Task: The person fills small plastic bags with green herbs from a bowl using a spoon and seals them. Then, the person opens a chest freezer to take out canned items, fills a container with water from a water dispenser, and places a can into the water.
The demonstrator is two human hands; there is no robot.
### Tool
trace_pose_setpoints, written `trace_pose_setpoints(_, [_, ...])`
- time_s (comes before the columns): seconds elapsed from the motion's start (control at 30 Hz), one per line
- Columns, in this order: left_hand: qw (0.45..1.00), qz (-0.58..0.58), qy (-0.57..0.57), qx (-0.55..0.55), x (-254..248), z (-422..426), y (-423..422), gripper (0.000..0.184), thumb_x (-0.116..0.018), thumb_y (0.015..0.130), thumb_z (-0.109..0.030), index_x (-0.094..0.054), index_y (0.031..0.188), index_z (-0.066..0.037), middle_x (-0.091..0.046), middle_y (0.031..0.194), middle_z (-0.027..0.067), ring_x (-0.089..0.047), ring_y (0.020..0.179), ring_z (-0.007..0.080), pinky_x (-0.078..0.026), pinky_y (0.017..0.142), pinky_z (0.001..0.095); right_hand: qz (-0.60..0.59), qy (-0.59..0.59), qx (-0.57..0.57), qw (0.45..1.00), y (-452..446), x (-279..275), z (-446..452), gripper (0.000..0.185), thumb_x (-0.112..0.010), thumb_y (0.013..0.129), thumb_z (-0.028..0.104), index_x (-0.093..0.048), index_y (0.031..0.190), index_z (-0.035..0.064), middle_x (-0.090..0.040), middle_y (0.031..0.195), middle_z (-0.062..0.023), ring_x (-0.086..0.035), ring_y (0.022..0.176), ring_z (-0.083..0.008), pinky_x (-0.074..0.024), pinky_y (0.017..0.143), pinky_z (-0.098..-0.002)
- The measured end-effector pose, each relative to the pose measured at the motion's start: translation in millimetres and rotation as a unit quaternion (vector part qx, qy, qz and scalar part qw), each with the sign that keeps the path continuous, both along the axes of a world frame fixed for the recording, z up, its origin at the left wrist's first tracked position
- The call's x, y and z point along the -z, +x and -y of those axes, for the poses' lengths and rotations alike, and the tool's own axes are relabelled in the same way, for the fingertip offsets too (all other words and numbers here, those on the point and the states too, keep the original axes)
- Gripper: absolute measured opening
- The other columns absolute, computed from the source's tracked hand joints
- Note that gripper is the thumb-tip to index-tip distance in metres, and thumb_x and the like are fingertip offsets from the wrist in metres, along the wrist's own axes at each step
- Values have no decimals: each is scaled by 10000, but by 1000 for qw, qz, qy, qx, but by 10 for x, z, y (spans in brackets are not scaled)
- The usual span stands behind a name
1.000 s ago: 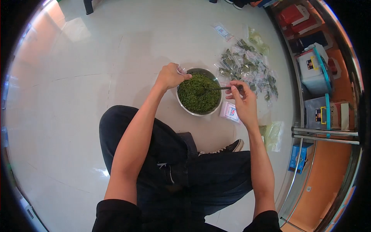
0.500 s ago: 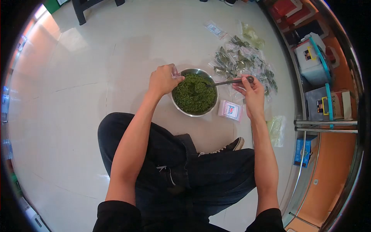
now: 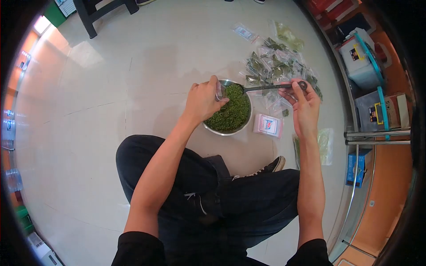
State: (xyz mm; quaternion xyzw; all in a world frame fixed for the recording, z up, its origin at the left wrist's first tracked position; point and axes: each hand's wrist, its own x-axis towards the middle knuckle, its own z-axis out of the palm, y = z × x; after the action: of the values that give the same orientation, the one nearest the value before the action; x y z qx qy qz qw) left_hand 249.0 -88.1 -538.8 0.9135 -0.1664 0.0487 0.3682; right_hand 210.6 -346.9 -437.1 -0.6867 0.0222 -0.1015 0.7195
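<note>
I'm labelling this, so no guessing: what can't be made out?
Head view:
- Bottom of the bowl: hidden under greens.
- Far end of the utensil: too small and dark.
- Full shape of the clear bag: left hand covers part.
- Print on the packet: too small.
- Top of the stool: cut off by upper edge.

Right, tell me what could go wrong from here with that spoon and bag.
The right hand holds the long spoon near its handle end, so it could tip and scatter green bits over the bowl's rim onto the floor.

The small clear bag in the left hand is partly covered by fingers, so a scoop might miss it.
</note>
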Motion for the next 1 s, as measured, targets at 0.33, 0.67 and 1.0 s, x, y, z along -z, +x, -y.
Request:
trace_pose_setpoints(0.33, [990,17,-133,49,-44,83,-29,462,-885,715,-242,-561,965,-27,-676,791,131,-690,804,312,-526,764,409,143,-278,-115,943,-332,-141,-560,146,-578,953,-45,-608,1095,-25,-730,1039,-133,-707,968,-214,-551,869,-322])
trace_pose_setpoints(0.67, [963,-55,-255,63,-215,-13,-6,435,-898,732,-199,-576,955,-12,-690,829,85,-665,769,164,-538,733,319,257,-347,-155,889,-487,-247,-504,220,-582,898,-122,-594,1083,-4,-716,1094,-170,-687,1072,-292,-543,927,-366])
trace_pose_setpoints(1.0, [961,-142,-235,-15,-167,-88,32,580,-904,723,-337,-566,1042,10,-670,845,94,-652,778,178,-533,757,332,112,-63,20,992,-325,-196,-422,130,-525,1035,71,-571,1108,-26,-702,1087,-183,-700,952,-216,-576,891,-364])
